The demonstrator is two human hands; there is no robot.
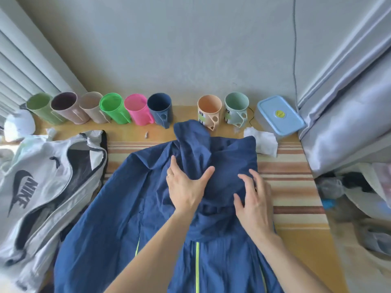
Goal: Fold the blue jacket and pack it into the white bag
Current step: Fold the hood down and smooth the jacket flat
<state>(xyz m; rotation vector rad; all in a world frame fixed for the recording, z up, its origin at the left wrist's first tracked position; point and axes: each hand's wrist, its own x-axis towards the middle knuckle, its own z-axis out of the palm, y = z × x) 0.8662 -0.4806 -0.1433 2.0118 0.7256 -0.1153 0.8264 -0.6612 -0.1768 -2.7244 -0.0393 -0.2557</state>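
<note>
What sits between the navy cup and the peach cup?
No object; bare table shows between navy cup and peach cup, head view. Jacket hood lies just in front.

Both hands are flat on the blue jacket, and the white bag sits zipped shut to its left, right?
Not quite. The head view shows the white bag lying unzipped, its dark inside visible, to the left of the blue jacket. The rest holds: the left hand and right hand both rest on the jacket.
</note>
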